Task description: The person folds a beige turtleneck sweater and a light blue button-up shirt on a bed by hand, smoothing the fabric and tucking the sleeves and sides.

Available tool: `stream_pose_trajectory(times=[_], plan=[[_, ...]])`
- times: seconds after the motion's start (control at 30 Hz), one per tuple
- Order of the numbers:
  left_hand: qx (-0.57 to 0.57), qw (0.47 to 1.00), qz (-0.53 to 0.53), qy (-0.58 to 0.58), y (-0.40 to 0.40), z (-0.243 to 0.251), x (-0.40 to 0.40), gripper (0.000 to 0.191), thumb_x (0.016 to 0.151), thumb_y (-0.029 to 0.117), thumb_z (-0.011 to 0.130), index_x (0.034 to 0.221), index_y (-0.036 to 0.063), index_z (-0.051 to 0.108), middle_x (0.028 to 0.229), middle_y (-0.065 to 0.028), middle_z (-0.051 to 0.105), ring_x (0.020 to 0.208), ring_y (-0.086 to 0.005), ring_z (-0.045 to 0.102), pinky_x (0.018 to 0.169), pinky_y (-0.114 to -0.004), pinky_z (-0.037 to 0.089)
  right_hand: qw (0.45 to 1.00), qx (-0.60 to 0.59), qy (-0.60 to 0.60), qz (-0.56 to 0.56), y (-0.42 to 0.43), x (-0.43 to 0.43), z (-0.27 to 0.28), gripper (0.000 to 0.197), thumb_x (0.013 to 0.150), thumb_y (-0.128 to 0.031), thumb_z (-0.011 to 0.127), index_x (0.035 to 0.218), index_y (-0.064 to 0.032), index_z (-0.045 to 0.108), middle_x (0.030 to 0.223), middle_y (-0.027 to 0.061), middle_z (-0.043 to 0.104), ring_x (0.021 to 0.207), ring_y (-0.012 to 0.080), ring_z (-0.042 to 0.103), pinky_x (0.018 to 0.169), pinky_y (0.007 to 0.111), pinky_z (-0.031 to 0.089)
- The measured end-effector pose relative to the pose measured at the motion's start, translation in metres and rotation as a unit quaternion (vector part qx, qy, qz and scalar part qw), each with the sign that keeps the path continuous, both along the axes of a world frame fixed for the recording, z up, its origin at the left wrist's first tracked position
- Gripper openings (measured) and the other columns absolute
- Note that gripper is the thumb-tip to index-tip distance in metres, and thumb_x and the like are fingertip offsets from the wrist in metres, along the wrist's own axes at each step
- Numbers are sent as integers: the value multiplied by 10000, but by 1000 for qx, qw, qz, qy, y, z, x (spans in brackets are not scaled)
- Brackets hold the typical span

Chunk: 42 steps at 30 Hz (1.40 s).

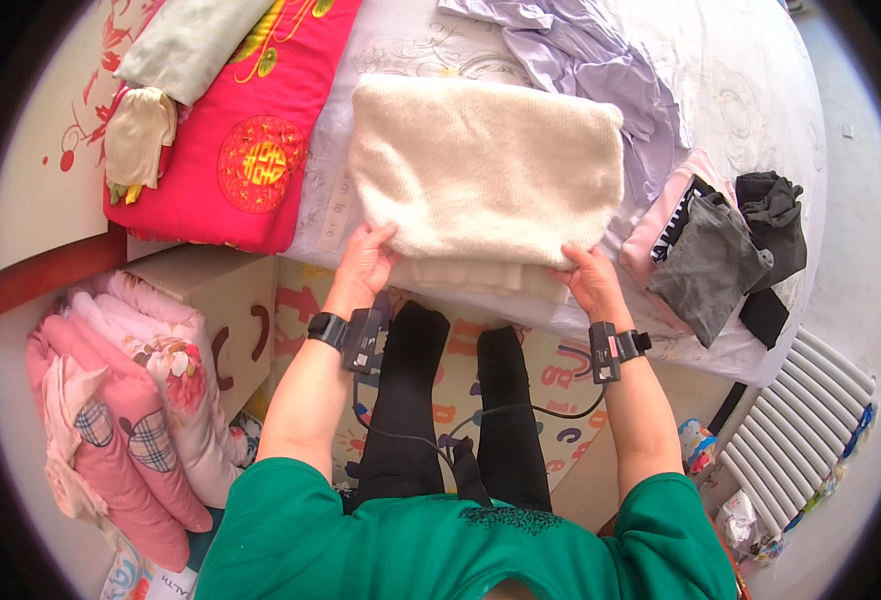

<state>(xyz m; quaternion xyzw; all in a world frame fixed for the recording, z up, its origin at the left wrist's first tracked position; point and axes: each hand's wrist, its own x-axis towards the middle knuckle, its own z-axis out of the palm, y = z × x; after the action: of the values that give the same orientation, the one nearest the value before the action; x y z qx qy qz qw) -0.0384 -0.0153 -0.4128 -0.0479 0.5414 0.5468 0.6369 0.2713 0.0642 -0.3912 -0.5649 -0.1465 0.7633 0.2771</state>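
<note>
A cream knitted garment (485, 165), folded into a wide rectangle, lies on the bed's pale patterned sheet (733, 105). My left hand (369, 262) pinches its near left corner, thumb on top. At the near right corner my right hand (590, 277) grips the knit in the same manner. A thinner cream layer (485, 277) shows below the near edge, between the hands. Behind the garment lies a crumpled lilac cloth (598, 67). To its right are a pink garment (654, 217), a grey garment (703, 262) and a dark bundled garment (770, 217).
A red quilt (260, 90) with a pale pillow (185, 52) and a small beige cloth (137, 135) occupies the bed's left side. Pink bedding (133, 405) is piled beside a wooden box (223, 300) at lower left. A white radiator (800, 435) stands at right.
</note>
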Motion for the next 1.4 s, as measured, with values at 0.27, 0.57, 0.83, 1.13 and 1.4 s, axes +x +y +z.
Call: stream_pose_trajectory(times=[0.27, 0.57, 0.83, 1.13, 1.4], plan=[[-6, 998, 14, -60, -26, -7, -16, 382, 787, 98, 552, 1155, 116, 451, 1139, -27, 513, 1058, -192, 464, 839, -453, 381, 1000, 8, 7, 29, -9, 19, -11, 447, 764, -73, 563, 1186, -43, 415, 1114, 75, 530, 1004, 210, 522, 857, 374, 420], [138, 988, -28, -62, 64, 52, -34, 392, 774, 76, 547, 1157, 107, 466, 1128, -44, 521, 1068, -219, 457, 843, -446, 376, 982, 158, 81, 65, 92, 5, 39, 379, 744, -38, 563, 1117, -45, 499, 1063, 61, 559, 960, 188, 529, 843, 344, 408], [236, 970, 37, -50, 162, 118, -73, 261, 826, 57, 494, 1086, 66, 477, 1077, -88, 539, 1030, -232, 487, 889, -476, 345, 967, 212, 136, -29, 195, -7, 112, 211, 803, -39, 517, 1010, 4, 501, 1017, 101, 534, 941, 229, 508, 821, 400, 405], [213, 963, 145, -79, 218, 120, -77, 227, 856, 8, 423, 1069, -64, 454, 1078, -183, 512, 1050, -304, 476, 938, -472, 378, 954, 247, 87, -148, 247, -46, 124, 232, 840, 8, 454, 1035, 125, 409, 1077, 202, 469, 996, 301, 477, 880, 380, 427], [355, 852, 6, -386, 247, 81, -117, 194, 869, 13, 419, 1011, -102, 482, 1025, -188, 541, 972, -282, 525, 874, -376, 459, 935, 240, 102, -239, 277, -70, 116, 287, 833, 43, 438, 1061, 183, 335, 1086, 268, 413, 1008, 379, 441, 926, 431, 415]])
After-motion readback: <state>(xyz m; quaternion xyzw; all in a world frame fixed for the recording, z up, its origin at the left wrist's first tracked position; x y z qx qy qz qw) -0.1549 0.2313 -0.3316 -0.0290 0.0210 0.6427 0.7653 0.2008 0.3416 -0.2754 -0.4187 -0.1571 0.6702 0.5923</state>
